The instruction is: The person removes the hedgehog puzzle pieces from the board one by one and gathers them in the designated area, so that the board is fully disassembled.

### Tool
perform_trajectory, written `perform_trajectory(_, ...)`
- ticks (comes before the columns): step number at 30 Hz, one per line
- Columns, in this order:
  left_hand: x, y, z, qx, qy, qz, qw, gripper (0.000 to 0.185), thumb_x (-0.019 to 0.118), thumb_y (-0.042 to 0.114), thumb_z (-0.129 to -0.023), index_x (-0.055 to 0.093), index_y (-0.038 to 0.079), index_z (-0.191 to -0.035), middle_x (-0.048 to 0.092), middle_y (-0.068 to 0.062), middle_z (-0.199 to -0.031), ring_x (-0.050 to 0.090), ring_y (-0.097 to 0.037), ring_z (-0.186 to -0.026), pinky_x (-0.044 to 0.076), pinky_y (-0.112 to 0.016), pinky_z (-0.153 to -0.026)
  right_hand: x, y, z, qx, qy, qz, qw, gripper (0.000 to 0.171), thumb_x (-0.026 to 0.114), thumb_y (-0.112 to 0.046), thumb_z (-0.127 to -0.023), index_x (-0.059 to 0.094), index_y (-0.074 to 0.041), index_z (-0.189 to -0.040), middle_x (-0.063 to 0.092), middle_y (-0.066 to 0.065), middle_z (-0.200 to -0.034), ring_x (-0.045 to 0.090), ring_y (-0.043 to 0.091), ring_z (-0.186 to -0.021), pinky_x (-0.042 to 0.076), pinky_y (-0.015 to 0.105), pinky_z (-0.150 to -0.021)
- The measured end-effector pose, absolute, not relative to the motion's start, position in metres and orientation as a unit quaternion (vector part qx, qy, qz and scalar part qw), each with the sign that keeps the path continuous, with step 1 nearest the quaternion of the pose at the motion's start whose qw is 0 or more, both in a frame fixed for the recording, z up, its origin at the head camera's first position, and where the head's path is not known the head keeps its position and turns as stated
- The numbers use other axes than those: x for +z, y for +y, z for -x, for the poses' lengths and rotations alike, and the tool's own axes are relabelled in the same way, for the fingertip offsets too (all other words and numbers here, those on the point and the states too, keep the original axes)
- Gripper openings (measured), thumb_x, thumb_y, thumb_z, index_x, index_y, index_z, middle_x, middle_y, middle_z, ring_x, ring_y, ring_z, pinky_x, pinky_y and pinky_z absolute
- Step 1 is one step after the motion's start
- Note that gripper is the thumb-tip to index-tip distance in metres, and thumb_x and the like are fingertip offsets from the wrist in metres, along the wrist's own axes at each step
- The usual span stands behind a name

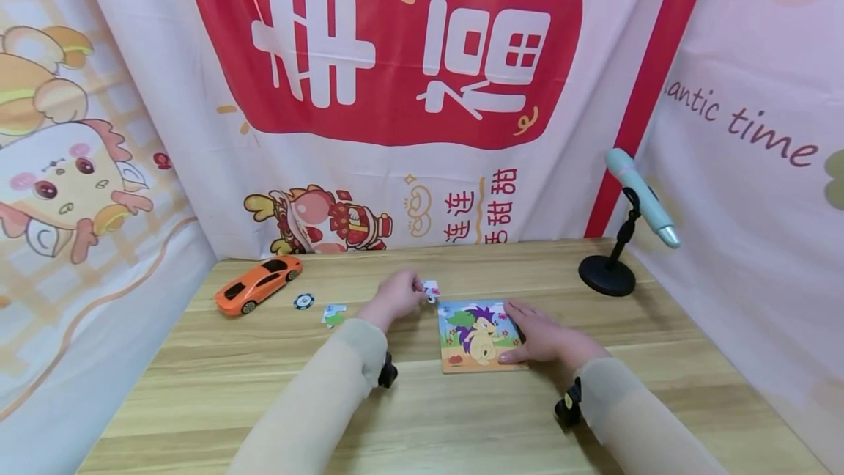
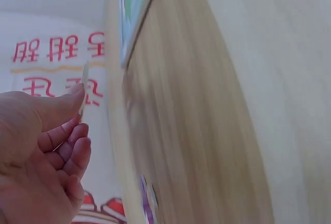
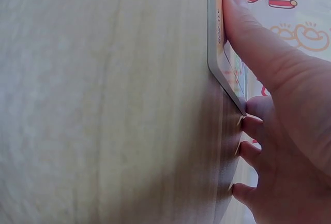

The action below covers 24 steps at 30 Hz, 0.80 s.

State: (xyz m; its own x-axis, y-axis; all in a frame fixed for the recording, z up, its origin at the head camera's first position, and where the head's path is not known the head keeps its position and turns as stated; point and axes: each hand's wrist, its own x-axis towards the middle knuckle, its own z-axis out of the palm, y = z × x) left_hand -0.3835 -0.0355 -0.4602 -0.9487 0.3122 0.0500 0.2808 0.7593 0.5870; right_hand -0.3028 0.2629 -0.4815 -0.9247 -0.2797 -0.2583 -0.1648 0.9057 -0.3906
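the red banner (image 1: 385, 50) on the back cloth bears big white chinese characters, smaller red ones, 连连 and 甜甜, stand in columns below it, and the right cloth (image 1: 758, 94) reads "antic time", its start cut off.

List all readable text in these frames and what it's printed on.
"antic time": brown script on the pale pink right-hand cloth backdrop, its start cut off.
"连连" and "甜甜": small red characters on the white rear cloth banner.
Two large white characters on the banner's red patch: stylised, not surely readable.
Colourful square hedgehog puzzle board, orange toy car, round chip: no legible text.
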Motion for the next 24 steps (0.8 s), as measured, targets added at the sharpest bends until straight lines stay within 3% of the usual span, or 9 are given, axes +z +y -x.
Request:
perform_trajectory(15,-0.469,-0.046,0.385,0.22,0.96,-0.16,0.067,0.02,0.076,0.018,-0.088,0.058,0.013,-0.079,0.058,0.0,-0.08,0.052,-0.02,-0.077,0.041,-0.037,-0.078,-0.48,0.262,0.302,-0.183,0.964,0.113,0.158,0.111,0.07,-0.068,-0.075,0.021,-0.013,-0.158,0.016,0.013,-0.162,0.014,0.04,-0.146,0.018,0.062,-0.111)
perform_trajectory(24,-0.469,-0.042,0.382,0.193,0.965,-0.176,0.028,0.015,0.075,0.016,-0.086,0.061,0.014,-0.081,0.058,0.002,-0.08,0.053,-0.02,-0.079,0.04,-0.041,-0.084,-0.481,0.262,0.302,-0.185,0.963,0.111,0.161,0.111,0.07,-0.069,-0.075,0.02,-0.014,-0.158,0.015,0.013,-0.163,0.013,0.04,-0.146,0.018,0.062,-0.111)
